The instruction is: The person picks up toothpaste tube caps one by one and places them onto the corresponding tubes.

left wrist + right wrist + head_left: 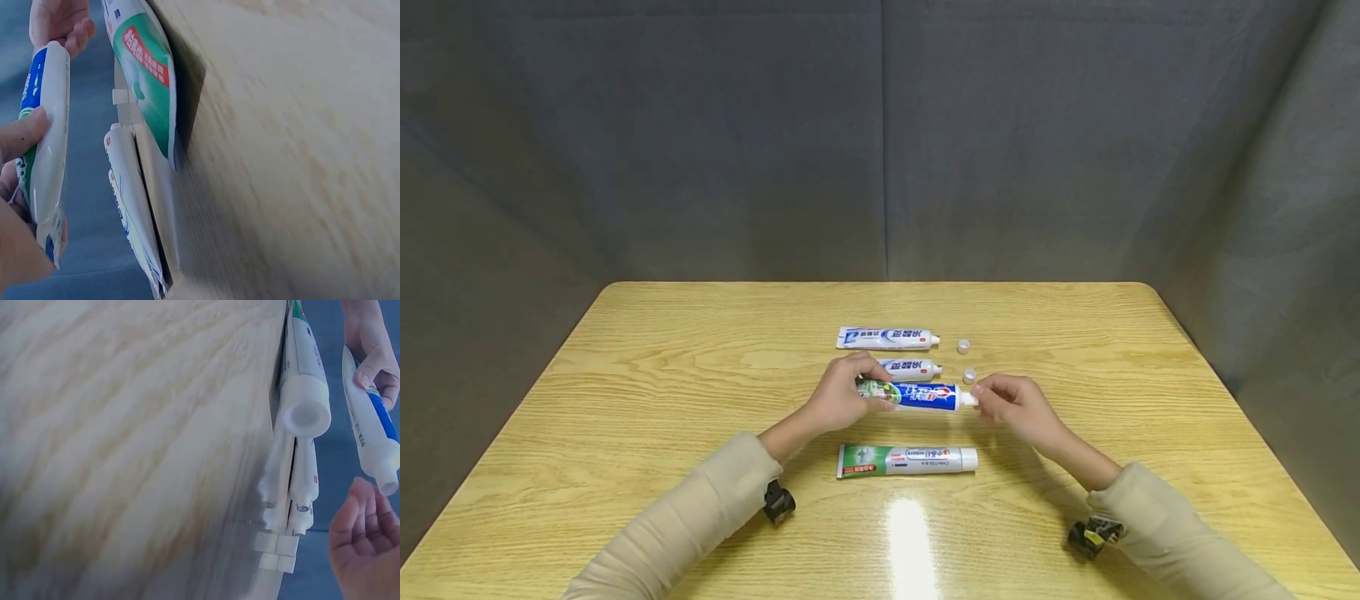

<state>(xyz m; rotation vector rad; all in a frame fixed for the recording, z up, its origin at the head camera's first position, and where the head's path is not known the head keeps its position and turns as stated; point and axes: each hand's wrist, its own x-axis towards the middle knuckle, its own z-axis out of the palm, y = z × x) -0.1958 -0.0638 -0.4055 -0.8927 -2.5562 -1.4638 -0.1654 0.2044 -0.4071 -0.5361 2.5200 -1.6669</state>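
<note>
My left hand (844, 393) grips a blue, green and white toothpaste tube (928, 397) round its tail half, thumb on the near side. The tube is held above the table, its white tip (387, 481) pointing right. Beside that tip is my right hand (1018, 408), fingers loosely bent. In the right wrist view its fingertips (362, 487) lie close to the tip without closing round it; whether they touch is unclear. A green and white toothpaste tube (910, 461) lies nearer, its white cap (969, 459) on.
Behind the held tube lie two white toothpaste tubes, one farther back (887, 337) and one partly hidden (913, 369), nozzles bare. Two small white caps, a far one (963, 346) and a near one (970, 376), rest to their right. A grey curtain (880, 142) hangs behind the wooden table (700, 333).
</note>
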